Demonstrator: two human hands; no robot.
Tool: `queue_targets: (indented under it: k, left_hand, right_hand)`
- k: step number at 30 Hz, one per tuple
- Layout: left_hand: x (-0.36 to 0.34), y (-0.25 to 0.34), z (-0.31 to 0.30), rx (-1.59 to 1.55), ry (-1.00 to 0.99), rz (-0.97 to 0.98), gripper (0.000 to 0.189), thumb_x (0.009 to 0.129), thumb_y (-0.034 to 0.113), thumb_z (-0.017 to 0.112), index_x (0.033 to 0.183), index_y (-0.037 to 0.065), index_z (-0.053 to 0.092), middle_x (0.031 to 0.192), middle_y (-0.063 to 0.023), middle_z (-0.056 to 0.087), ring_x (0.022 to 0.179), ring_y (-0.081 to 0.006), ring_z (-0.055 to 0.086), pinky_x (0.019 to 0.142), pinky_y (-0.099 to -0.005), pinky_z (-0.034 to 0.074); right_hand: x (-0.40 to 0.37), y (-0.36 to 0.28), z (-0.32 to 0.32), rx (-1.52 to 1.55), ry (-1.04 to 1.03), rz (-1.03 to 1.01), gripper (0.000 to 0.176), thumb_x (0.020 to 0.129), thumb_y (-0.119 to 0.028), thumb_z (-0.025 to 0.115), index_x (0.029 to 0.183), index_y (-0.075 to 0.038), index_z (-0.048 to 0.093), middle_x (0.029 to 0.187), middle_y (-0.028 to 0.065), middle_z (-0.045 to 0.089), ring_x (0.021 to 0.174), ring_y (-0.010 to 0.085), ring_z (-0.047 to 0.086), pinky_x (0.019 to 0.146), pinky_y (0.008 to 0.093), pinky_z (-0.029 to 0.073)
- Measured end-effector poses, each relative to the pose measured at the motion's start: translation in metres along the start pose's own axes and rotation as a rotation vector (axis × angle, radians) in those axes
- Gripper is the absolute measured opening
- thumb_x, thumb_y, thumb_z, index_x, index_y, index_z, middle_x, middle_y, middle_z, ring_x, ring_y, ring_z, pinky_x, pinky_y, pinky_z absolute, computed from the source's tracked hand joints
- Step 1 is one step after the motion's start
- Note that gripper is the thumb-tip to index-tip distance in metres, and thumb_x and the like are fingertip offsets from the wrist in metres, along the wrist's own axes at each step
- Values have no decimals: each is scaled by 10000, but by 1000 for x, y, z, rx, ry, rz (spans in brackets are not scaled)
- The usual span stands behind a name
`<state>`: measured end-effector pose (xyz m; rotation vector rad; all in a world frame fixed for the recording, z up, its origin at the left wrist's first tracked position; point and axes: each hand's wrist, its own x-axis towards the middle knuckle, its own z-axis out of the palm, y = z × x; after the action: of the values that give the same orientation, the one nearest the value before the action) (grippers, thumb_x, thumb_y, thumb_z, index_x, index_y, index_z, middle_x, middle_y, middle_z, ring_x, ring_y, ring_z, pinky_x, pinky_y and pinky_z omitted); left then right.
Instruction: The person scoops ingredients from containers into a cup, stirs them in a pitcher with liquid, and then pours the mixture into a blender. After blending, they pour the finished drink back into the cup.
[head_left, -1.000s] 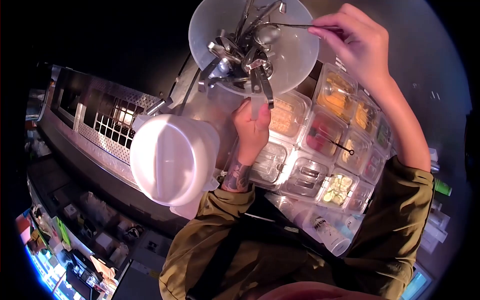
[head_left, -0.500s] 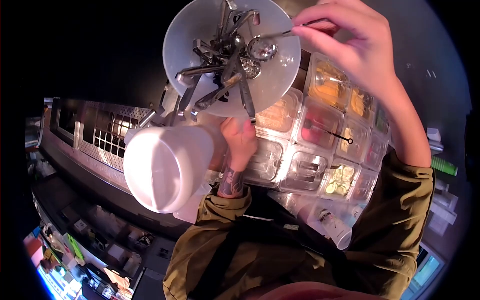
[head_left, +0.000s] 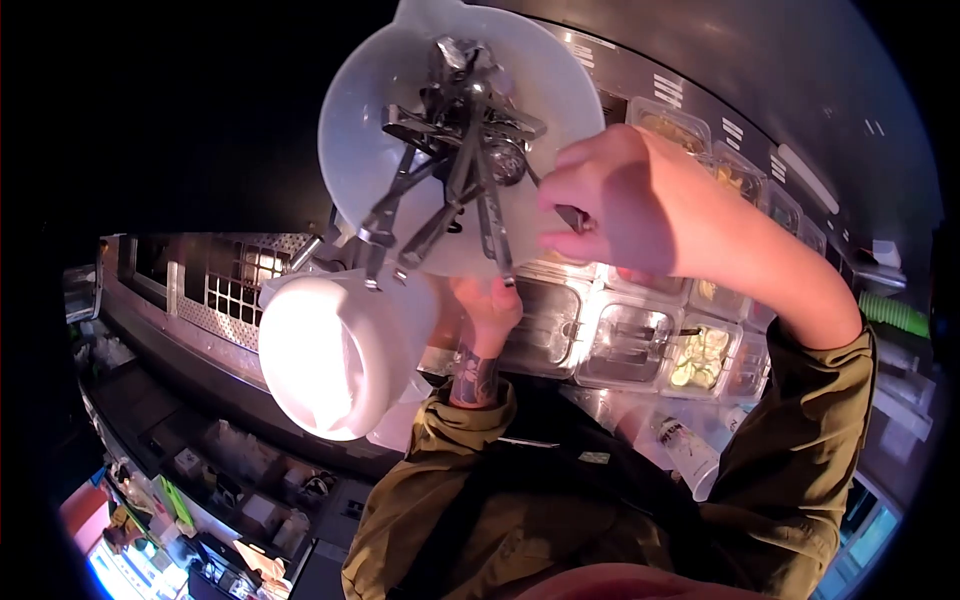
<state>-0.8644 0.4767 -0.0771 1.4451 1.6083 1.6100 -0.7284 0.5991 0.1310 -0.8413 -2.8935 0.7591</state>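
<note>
Along the lower left of the frame, dark shelving holds small boxes and bags, with a perforated metal panel above it at the left. Right of the panel stands a white container with a round top, brightly lit.

At upper center, a large translucent pitcher with a wide round mouth is seen from above. Metal utensils lie jumbled inside it, several long ones reaching over its lower rim. Just below that rim, the left hand, with a tattooed forearm, is closed at the pitcher's lower side; its exact grip is partly hidden. Over the pitcher's right edge, the right hand is curled, its fingers bent around a dark, narrow piece that shows between thumb and fingers. How far that piece runs into the pitcher is hard to tell.

Below and beyond the right hand, rows of clear food tubs fill the center right, one showing pale green slices. A clear printed cup lies tilted below the tubs, near the right sleeve. Near the right edge is a green stack of cups.
</note>
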Motion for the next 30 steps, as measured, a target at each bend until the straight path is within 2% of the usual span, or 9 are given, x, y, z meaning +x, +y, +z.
queue_targets:
  k: [1,4,5,8,13,16,18,22,30]
  left_hand:
    - [-8,-9,2,23,-9,24,436,898,414,435,819,40,646,830,-118,639,787,-338,610,730,-422,445]
    - [-31,-31,8,-11,-32,3,357,815,347,541,948,40,663,974,-140,648,945,-368,603,889,-456,424]
    - [-36,-33,11,28,-19,18,337,792,325,565,946,42,662,964,-134,650,942,-361,605,887,-447,430]
    - [-43,-20,10,-51,-74,-97,325,706,270,648,947,52,651,960,-101,649,950,-276,615,874,-387,452]
    - [-38,-15,21,-91,-134,-166,328,713,270,650,955,49,647,960,-104,648,950,-275,614,871,-387,453]
    - [-35,-14,28,-102,-153,-173,329,718,271,650,959,47,645,961,-105,648,950,-274,614,869,-387,454]
    - [-34,-15,32,-104,-160,-177,330,720,271,651,962,46,643,961,-107,648,950,-274,614,868,-387,455]
    - [-35,-17,33,-103,-172,-193,332,726,271,652,968,43,639,961,-109,648,950,-273,613,865,-386,456]
    - [-41,-19,28,-96,-222,-222,336,738,271,654,979,38,632,962,-113,648,949,-271,612,860,-386,458]
  right_hand:
    - [0,-2,-1,66,-50,52,208,733,-174,747,796,1,652,706,97,594,649,246,621,614,335,515]
    - [-7,0,14,126,112,-4,271,719,-197,771,829,23,657,710,101,605,644,246,619,598,327,500]
    - [-6,-5,8,150,-35,72,274,712,-181,775,850,26,661,707,106,604,633,239,623,573,320,487]
    - [-1,-21,-1,113,-164,133,258,724,-184,763,820,24,644,737,137,628,651,293,637,637,378,530]
    - [-1,-23,15,-27,-16,55,251,737,-166,741,830,33,619,684,122,577,603,312,613,599,379,518]
    - [6,-21,29,-304,118,-64,247,726,-143,720,875,17,604,714,96,555,653,258,623,552,364,521]
    - [5,-10,48,-358,118,-65,265,710,-132,695,928,-14,601,765,76,554,692,207,617,510,327,518]
    - [15,-6,54,-413,117,-307,371,637,-126,671,1001,-85,611,813,26,495,692,163,574,504,310,484]
    - [33,-3,81,-517,92,-396,323,554,-309,671,760,-61,659,801,39,486,696,173,566,558,278,507]
